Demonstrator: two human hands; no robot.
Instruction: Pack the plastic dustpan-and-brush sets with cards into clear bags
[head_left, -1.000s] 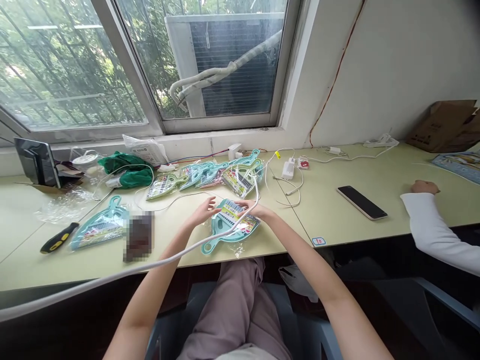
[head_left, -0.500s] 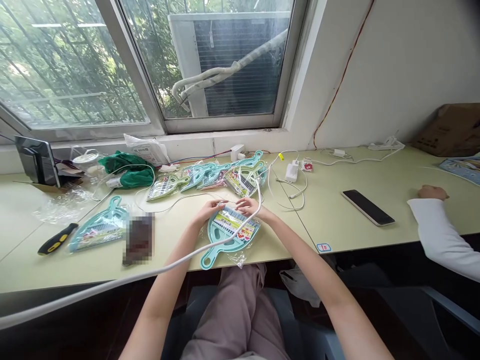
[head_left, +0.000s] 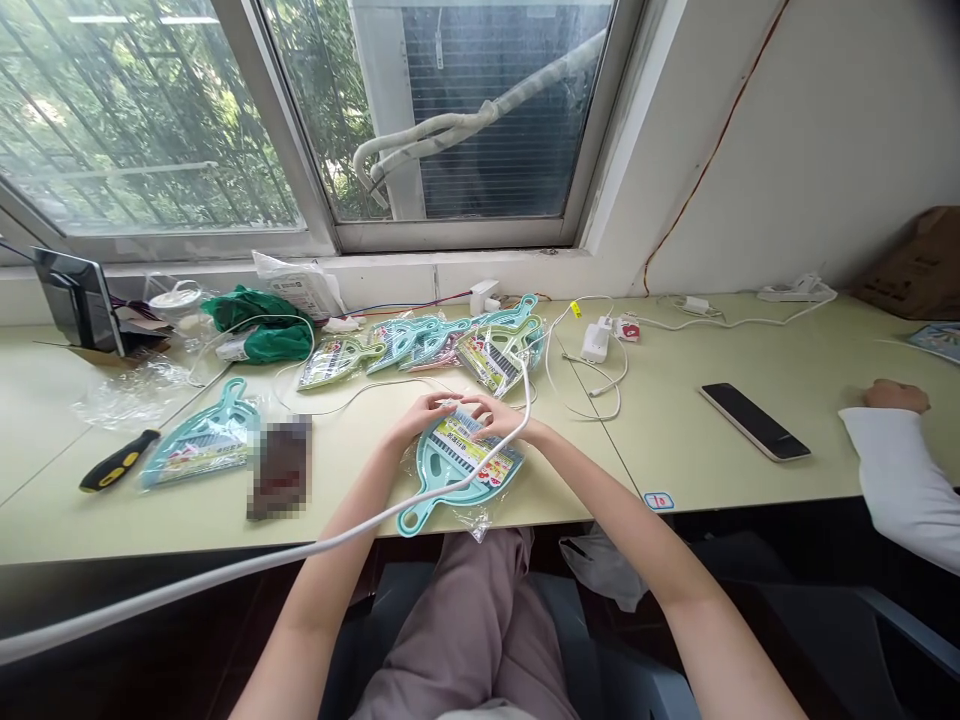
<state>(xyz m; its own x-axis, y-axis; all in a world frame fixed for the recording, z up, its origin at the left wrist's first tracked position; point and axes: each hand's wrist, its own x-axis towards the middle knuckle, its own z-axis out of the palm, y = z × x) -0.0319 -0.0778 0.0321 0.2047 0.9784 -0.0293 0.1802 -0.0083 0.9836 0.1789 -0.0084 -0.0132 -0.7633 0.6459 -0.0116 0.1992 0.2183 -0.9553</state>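
Note:
A teal dustpan-shaped item in clear wrap lies at the table's front edge, its looped handle toward me and a printed card showing through. My left hand is at its far left edge, fingers curled on the wrap. Beside it, my right hand has its fingers bent over the top of the card, the fingertips of both hands nearly meeting. Both seem to grip the package's far edge. A white cable passes in front of the package and my left forearm.
Several similar packages lie behind my hands, and one more at left, near a screwdriver and a pixelated dark item. On the right are chargers, a phone and another person's hand.
The view has shifted slightly. My right fingers have moved a little left, closer to my left fingertips; the package has stayed nearly in place.

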